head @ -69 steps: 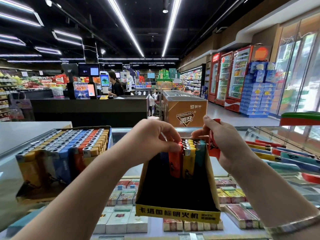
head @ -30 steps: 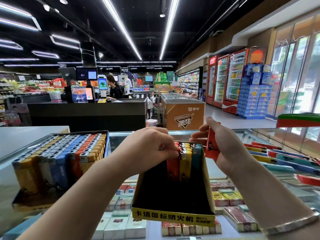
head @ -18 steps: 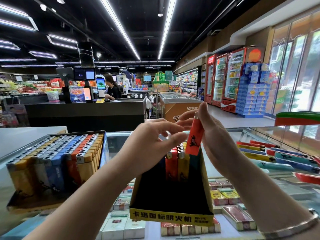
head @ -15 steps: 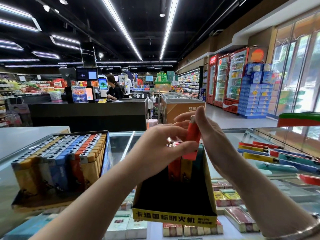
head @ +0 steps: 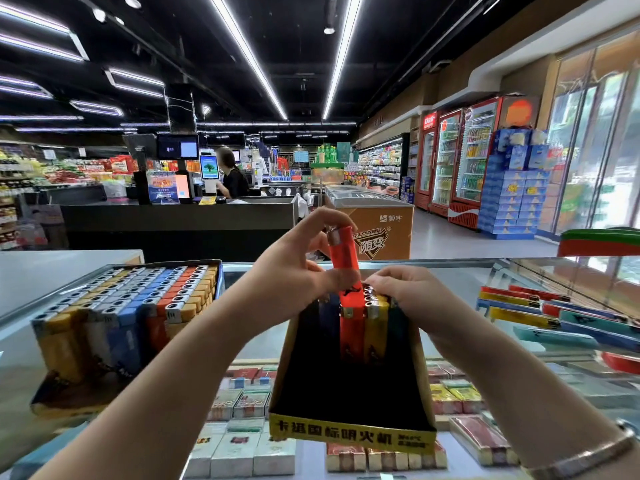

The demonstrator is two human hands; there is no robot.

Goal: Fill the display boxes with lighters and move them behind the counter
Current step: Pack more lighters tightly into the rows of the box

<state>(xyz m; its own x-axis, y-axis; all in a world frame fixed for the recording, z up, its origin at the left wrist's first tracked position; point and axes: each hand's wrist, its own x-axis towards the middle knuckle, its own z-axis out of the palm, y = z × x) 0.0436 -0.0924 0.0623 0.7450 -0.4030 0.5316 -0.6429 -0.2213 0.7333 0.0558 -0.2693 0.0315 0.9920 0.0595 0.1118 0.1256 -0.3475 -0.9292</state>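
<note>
Lighter (head: 343,261), red, pinched upright in left hand (head: 294,275) grip, long axis vertical, directly above red row in box (head: 349,434); right hand (head: 405,292) fingers curled on standing lighters, nearer slot.

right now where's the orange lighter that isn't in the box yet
In the head view it is at centre, the orange lighter pinched upright by the left hand just above the rows in the display box, beside the right hand.

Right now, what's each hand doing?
Left hand: pinching the red lighter.
Right hand: fingers curled on the lighters in the display box.
</note>
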